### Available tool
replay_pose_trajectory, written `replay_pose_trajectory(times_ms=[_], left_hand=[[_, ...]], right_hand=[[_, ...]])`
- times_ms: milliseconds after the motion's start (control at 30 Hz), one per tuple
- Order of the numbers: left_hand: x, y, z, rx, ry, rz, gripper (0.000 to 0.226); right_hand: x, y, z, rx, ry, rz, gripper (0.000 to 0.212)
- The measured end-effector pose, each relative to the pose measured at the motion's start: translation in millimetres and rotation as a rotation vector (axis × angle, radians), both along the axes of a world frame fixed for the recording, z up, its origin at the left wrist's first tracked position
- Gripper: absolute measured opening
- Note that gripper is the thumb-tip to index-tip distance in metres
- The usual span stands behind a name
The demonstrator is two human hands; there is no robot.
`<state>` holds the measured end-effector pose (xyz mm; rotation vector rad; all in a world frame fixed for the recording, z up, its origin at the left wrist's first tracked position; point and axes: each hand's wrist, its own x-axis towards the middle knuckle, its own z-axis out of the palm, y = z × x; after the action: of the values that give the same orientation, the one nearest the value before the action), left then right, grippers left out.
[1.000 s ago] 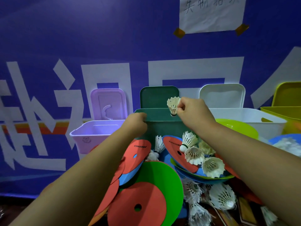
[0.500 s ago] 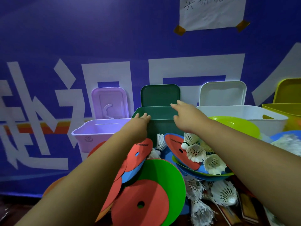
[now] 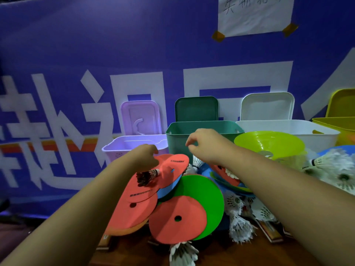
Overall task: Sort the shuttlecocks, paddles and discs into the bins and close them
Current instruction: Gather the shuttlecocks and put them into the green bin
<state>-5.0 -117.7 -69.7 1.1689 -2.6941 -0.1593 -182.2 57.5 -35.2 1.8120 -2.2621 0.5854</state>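
Observation:
My left hand point(image 3: 143, 157) is curled low over a stack of red discs point(image 3: 140, 191). A dark-feathered shuttlecock point(image 3: 147, 177) juts out from under it, blurred, and seems held. My right hand point(image 3: 203, 144) hovers in front of the green bin point(image 3: 176, 144), fingers loosely bent and apart, holding nothing. More flat discs lie in front: a red one point(image 3: 178, 217) on a green one point(image 3: 213, 194). White shuttlecocks point(image 3: 240, 225) are scattered under my right forearm, and another point(image 3: 182, 252) lies at the front. Wooden paddle handles point(image 3: 269, 232) poke out beneath them.
A purple bin point(image 3: 134, 144), a white bin point(image 3: 288, 125) and a yellow bin point(image 3: 336, 122) flank the green one, all without lids on. Their lids lean on the blue banner behind, such as the green lid point(image 3: 196, 108). A lime cone disc point(image 3: 269, 143) sits before the white bin.
My right hand let go of the white shuttlecock over the green bin and drew back empty. My left hand left the bin's rim and dropped to the red discs, where the dark shuttlecock now shows.

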Motion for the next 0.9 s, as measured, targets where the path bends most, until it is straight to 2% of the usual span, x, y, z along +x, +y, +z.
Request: replay_pose_trajectory(times_ms=[133, 267, 467, 600, 700, 800, 900], left_hand=[[31.8, -5.1, -16.6, 0.036, -0.087, 0.071, 0.059], [45.5, -6.3, -30.5, 0.028, -0.112, 0.046, 0.043], [50.3, 8.3, -37.7, 0.043, 0.070, 0.042, 0.029], [54.1, 27.0, -36.4, 0.093, 0.268, 0.031, 0.036], [56.4, 43.5, -36.2, 0.124, 0.340, 0.000, 0.039], [59.6, 59.5, -38.5, 0.119, 0.363, -0.034, 0.045], [63.4, 77.5, -37.0, 0.084, 0.364, -0.068, 0.043]], right_hand=[[27.5, 0.2, -12.4, 0.076, -0.005, 0.117, 0.029], [48.1, 3.1, -25.1, 0.154, -0.030, 0.203, 0.027], [67.8, 18.9, -34.7, 0.238, -0.021, 0.309, 0.023], [73.8, 35.4, -37.6, 0.317, -0.093, 0.384, 0.017], [76.9, 50.7, -40.1, 0.372, -0.147, 0.468, 0.016], [83.1, 64.3, -46.1, 0.456, -0.087, 0.527, 0.026], [92.5, 72.7, -57.0, 0.541, 0.030, 0.557, 0.035]])
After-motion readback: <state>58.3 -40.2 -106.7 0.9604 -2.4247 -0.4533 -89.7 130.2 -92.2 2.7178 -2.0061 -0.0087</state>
